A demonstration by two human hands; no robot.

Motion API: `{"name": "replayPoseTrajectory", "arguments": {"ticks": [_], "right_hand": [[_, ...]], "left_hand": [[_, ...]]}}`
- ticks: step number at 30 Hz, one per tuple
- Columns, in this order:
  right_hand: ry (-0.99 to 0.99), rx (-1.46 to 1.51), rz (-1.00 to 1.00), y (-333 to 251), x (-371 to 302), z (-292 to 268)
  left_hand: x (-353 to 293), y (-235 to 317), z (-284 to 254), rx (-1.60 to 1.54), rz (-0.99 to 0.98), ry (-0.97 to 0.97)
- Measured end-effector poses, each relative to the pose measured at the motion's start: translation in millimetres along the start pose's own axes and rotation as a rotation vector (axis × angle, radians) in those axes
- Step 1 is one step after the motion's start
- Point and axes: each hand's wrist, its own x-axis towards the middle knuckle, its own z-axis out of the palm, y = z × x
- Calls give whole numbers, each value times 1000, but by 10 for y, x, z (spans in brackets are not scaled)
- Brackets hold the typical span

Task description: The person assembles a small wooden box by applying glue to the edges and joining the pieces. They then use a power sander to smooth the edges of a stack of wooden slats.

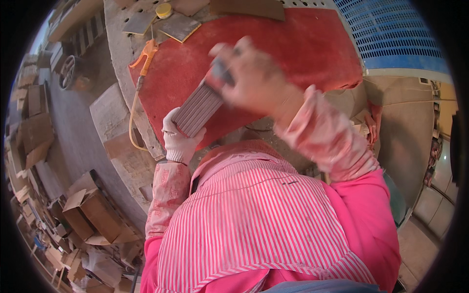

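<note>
Grey ribbed tile (198, 107), a flat slab with grooves along its face, sits tilted over the near edge of a red-covered counter (312, 44), gripped from below by the left hand (180, 134) in a white glove, its grip clenched around the tile's lower end. The bare right hand (249, 78), blurred with motion, hovers at the tile's upper end, fingers curled around a small dark object (222, 71) too smeared to identify; its grip looks closed on it. Pink patterned sleeve covers and a pink striped apron (244, 224) fill the foreground. An orange-handled tool with a yellow hose (146, 51) lies at the counter's left edge, near square tile pieces (181, 25) and a yellow lid (163, 10). Cardboard boxes (93, 210) crowd the floor at left.
</note>
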Motion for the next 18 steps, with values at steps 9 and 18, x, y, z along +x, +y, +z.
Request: {"name": "replayPoseTrajectory", "arguments": {"ticks": [9,18], "right_hand": [[222,-147,177,561,321,-177],[43,-45,-23,-692,-6,396]], "left_hand": [[-2,69,-2,-55,-41,-14],[1,30,24,-42,-92,-27]]}}
